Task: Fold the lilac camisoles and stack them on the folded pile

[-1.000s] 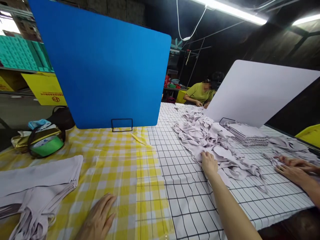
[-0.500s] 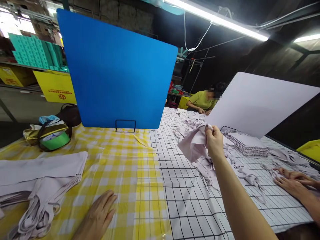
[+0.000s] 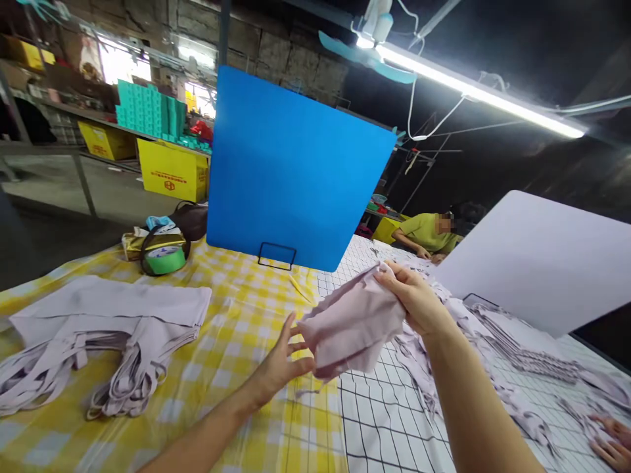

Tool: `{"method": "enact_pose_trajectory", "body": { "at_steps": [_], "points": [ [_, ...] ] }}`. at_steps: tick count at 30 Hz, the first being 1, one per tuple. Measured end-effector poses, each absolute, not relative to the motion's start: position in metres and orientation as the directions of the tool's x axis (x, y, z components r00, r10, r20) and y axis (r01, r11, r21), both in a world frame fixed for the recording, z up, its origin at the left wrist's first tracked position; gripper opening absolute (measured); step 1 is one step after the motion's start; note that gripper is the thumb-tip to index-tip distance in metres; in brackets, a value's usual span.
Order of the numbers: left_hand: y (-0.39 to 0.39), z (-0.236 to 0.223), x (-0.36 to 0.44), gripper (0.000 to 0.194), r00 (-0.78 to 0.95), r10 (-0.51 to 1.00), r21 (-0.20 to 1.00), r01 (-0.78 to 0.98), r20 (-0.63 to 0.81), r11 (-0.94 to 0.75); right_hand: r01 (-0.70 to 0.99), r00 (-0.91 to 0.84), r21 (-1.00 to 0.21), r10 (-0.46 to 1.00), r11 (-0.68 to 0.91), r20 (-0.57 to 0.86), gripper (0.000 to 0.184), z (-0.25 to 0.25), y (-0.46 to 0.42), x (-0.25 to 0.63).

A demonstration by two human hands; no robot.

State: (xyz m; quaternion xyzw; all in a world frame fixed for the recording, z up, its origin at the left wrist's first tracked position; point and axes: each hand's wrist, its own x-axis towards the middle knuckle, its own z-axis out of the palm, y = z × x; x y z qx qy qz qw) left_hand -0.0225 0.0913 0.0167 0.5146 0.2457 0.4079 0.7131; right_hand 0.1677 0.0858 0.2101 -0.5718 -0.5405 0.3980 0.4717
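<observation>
The lilac fabric piece [image 3: 355,322] hangs in the air in front of me, above the seam where the yellow checked cloth [image 3: 236,394] meets the white grid cloth [image 3: 374,420]. My right hand [image 3: 417,299] pinches it by its upper corner, thumb against fingers, and the rest droops in loose folds. My left hand [image 3: 290,358] is at its near-left edge, fingers spread and not closed on anything; whether a fingertip already touches the fabric I can't quite tell. With one corner bearing all the weight, I'd judge the piece could twist or fold over on itself, and a slack pinch might let it slip. The thin strip [image 3: 308,393] dangling low by it could snag on my left fingers. Just to the right lies the tangled heap [image 3: 419,368] of similar pieces, where a trailing strap might catch if I swung low. Farther left rests a layered stack [image 3: 113,309] with looped straps, easily knocked askew by a careless forearm. Beyond stands the blue board [image 3: 296,171] in its wire stand [image 3: 277,256], likely to tip if bumped.
</observation>
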Motion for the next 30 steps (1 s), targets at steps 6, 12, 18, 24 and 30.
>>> {"method": "enact_pose_trajectory", "body": {
  "at_steps": [6,12,18,24,30],
  "points": [
    [0.088,0.056,0.022,0.04,0.57,0.816,0.908,-0.387,0.1,0.159,0.277,0.154,-0.96,0.988,-0.042,0.001,0.036,0.225,0.076,0.178],
    [0.095,0.063,0.012,0.035,0.45,0.858,0.91,-0.412,0.247,-0.046,0.805,0.296,-0.583,0.926,-0.11,0.233,0.026,0.217,0.093,0.229],
    [0.111,0.05,-0.019,0.03,0.482,0.827,0.955,-0.086,0.289,-0.283,0.863,0.055,-0.505,0.989,0.021,0.136,0.019,0.14,0.096,0.199],
    [0.117,0.047,-0.038,0.041,0.561,0.82,0.987,-0.159,0.118,-0.033,0.648,-0.032,-0.761,0.997,-0.029,-0.066,0.018,0.095,0.056,0.143],
    [0.105,0.058,-0.053,0.041,0.617,0.785,0.98,-0.187,0.059,0.074,0.388,-0.143,-0.873,0.917,-0.295,-0.373,0.046,0.058,0.013,0.129]
  ]
}}
